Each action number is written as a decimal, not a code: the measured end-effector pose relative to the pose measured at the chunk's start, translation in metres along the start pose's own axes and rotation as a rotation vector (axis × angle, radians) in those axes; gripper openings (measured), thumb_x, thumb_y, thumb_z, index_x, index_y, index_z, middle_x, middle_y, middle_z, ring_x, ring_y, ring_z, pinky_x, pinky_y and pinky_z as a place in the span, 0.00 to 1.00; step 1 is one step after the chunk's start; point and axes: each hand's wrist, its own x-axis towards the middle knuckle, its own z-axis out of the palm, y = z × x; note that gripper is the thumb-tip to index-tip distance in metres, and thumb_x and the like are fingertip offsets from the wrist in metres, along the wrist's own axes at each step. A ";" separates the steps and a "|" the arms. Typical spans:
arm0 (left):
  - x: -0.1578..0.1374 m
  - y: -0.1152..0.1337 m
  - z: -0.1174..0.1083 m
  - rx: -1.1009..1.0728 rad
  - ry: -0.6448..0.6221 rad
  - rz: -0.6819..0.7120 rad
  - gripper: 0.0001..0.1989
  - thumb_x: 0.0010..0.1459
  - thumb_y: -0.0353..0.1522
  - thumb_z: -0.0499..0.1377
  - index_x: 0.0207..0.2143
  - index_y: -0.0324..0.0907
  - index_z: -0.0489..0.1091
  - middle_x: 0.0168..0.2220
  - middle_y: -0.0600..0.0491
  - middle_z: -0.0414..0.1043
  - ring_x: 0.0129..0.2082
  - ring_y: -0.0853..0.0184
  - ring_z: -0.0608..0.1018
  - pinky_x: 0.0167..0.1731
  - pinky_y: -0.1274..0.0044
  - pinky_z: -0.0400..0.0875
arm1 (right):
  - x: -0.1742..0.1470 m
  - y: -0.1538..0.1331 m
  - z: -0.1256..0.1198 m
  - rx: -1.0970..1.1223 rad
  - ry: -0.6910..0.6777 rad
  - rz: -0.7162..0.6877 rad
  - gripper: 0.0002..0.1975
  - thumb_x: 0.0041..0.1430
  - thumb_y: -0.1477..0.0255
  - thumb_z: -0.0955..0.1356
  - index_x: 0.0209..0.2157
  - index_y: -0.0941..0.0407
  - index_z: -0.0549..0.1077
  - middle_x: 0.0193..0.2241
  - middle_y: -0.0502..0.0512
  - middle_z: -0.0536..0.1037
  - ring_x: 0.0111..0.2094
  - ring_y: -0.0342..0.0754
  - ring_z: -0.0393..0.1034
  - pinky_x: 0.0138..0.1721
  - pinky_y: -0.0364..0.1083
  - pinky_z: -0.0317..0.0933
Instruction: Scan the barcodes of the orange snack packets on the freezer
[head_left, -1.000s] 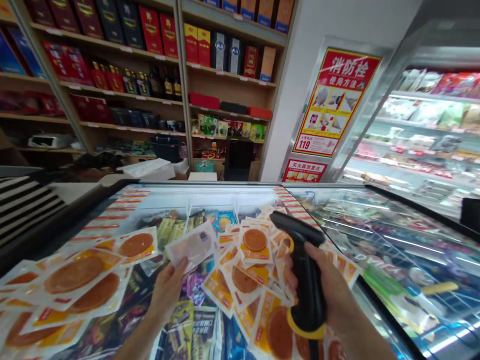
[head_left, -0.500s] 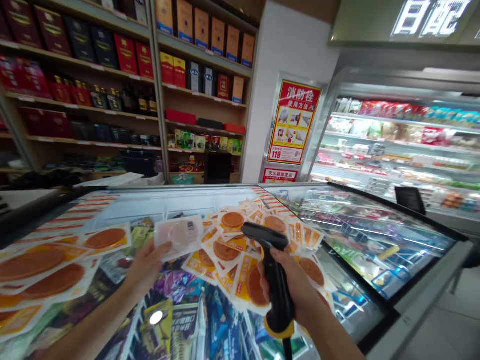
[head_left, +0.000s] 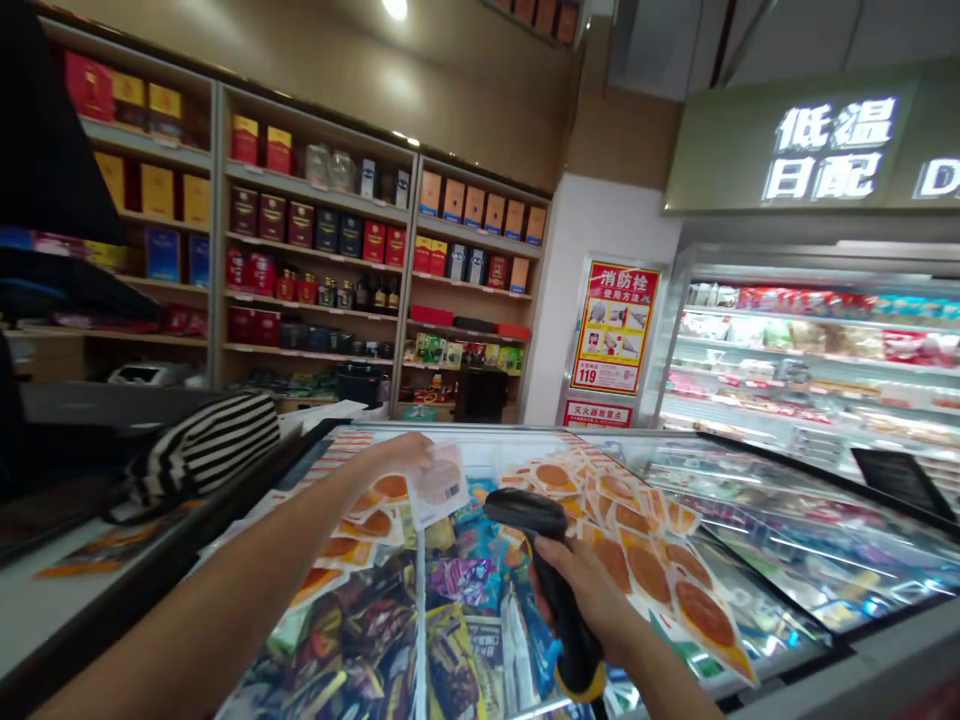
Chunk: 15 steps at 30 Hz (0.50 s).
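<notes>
In my right hand (head_left: 581, 590) is a black barcode scanner (head_left: 559, 570) with a yellow ring at the base of its grip, its head pointing left. My left hand (head_left: 409, 455) pinches the upper edge of a flat, pale plastic packet (head_left: 439, 485), whose back with a small barcode faces me. Flat packets with round orange-brown discs (head_left: 637, 560) lie spread over the freezer glass to the right of the scanner. More such packets (head_left: 367, 525) lie on the left, partly behind my left forearm. Frozen goods in colourful wrappers (head_left: 375, 620) show through the glass.
The chest freezer (head_left: 750, 560) has dark-framed glass lids. On its left are a black-and-white striped bag (head_left: 214, 440) and a counter. Shelves of boxes and bottles (head_left: 322, 240) stand behind, with a red-yellow poster (head_left: 616, 330) on the pillar and a lit chiller (head_left: 817, 350) at right.
My view has tilted up and swung left. My left hand still holds the pale packet, now farther from me over the freezer. The scanner remains in my right hand.
</notes>
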 end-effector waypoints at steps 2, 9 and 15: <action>-0.001 0.000 -0.005 0.014 0.007 -0.008 0.15 0.52 0.35 0.50 0.42 0.38 0.61 0.42 0.50 0.63 0.38 0.66 0.69 0.36 0.70 0.65 | -0.006 -0.001 0.012 0.019 0.028 0.009 0.17 0.46 0.57 0.60 0.21 0.58 0.62 0.09 0.45 0.63 0.11 0.37 0.55 0.12 0.38 0.52; 0.003 -0.017 -0.007 -0.040 0.111 -0.028 0.14 0.52 0.35 0.51 0.40 0.37 0.63 0.39 0.52 0.65 0.36 0.66 0.69 0.34 0.71 0.66 | -0.001 -0.004 0.017 0.051 0.092 0.042 0.18 0.45 0.56 0.61 0.22 0.58 0.64 0.10 0.47 0.64 0.10 0.38 0.56 0.12 0.39 0.52; 0.007 -0.033 -0.028 -0.157 0.348 0.003 0.16 0.52 0.34 0.51 0.44 0.39 0.60 0.43 0.49 0.62 0.39 0.66 0.68 0.36 0.70 0.65 | 0.015 0.000 -0.041 0.122 0.274 -0.034 0.17 0.45 0.57 0.61 0.19 0.58 0.64 0.10 0.48 0.66 0.11 0.38 0.57 0.12 0.38 0.52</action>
